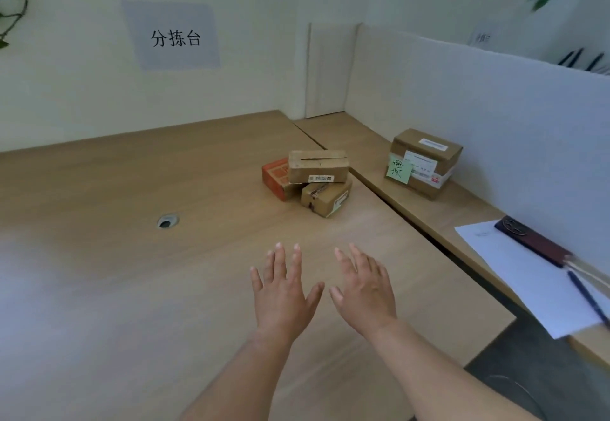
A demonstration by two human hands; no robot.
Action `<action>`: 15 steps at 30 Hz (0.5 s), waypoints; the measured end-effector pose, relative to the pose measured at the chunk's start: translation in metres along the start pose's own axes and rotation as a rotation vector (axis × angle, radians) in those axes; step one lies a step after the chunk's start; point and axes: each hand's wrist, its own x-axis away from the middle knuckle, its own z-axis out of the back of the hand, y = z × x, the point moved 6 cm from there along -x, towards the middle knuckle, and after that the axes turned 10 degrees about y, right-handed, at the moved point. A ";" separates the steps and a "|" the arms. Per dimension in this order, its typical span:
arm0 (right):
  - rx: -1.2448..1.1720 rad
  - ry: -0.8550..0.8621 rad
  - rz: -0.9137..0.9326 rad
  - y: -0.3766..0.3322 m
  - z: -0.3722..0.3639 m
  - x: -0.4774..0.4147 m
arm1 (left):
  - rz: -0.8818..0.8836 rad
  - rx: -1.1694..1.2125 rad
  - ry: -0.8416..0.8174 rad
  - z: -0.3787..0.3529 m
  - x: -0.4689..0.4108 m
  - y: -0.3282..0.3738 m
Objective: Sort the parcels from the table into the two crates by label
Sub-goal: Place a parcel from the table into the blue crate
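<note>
Three small parcels lie in a pile at the far middle of the wooden table (115,255): a long brown carton (317,166) rests on top of a red-orange box (276,178) and a small brown box (325,197). A bigger brown parcel (425,161) with a green sticky note stands apart on the right-hand desk. My left hand (283,292) and my right hand (364,290) hover side by side over the table, short of the pile, fingers spread and holding nothing. No crate is in view.
A white sheet of paper (528,275), a dark flat case (531,240) and a pen (587,298) lie on the right desk. A cable hole (166,221) sits in the table at the left. A white partition (495,107) bounds the right side. A paper sign hangs on the wall.
</note>
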 end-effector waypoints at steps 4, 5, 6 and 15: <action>0.036 -0.030 -0.055 0.040 -0.008 -0.009 | -0.048 0.014 -0.033 -0.020 -0.022 0.031; 0.046 -0.028 -0.055 0.049 -0.010 -0.012 | -0.056 0.015 -0.043 -0.025 -0.027 0.039; 0.052 -0.031 -0.054 0.058 -0.012 -0.014 | -0.061 0.015 -0.053 -0.029 -0.032 0.046; -0.036 -0.073 -0.033 0.161 -0.038 -0.067 | -0.028 -0.005 -0.022 -0.060 -0.102 0.136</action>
